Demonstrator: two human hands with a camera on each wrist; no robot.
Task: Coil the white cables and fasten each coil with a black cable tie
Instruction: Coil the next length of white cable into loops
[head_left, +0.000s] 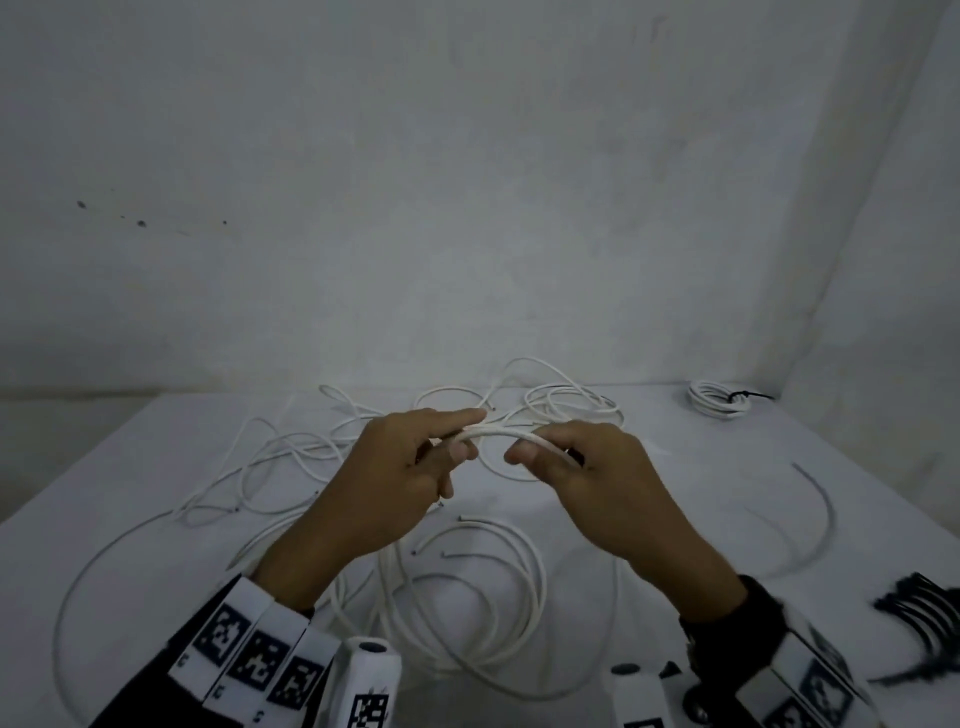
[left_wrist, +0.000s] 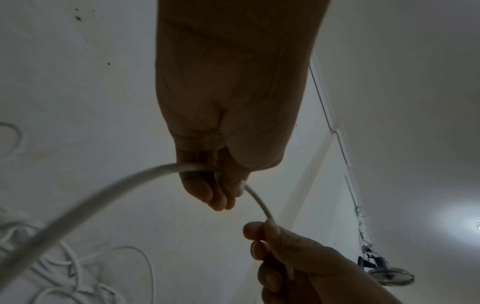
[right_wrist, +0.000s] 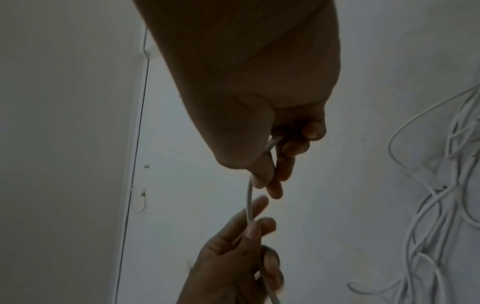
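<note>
Far left: one long thin white cable (head_left: 93, 564) arcs across the white surface (head_left: 649, 499), well apart from both hands. Next to it, a loose tangle of white cables (head_left: 291, 452) lies behind and left of the left hand.

Left hand (head_left: 400, 467): raised above the surface, thumb and forefinger pinching a short arched run of white round cable (head_left: 498, 432); forefinger extended along it. In the left wrist view the held cable (left_wrist: 103, 185) enters the hand from the lower left and leaves between the fingers (left_wrist: 221, 197) toward the other hand.

Centre: the arched run bridges the small gap between the hands. Beneath and nearer the person, a loose white coil (head_left: 483, 587) of several turns lies flat on the surface, untied; whether it joins the held run cannot be told.

Right hand (head_left: 587, 467): raised at like height, fingers curled round the same cable, thumb tip pointing at the left hand. Right wrist view shows the cable (right_wrist: 249, 197) running straight from the right fingers (right_wrist: 283, 170) down into the left hand (right_wrist: 233, 259).

Right: a thin grey curved strand (head_left: 823, 514) lies on the surface. Far right rear corner: a small white coil fastened with a black cable tie (head_left: 719, 399). Near right edge: a bundle of black cable ties (head_left: 914, 618), blurred.
</note>
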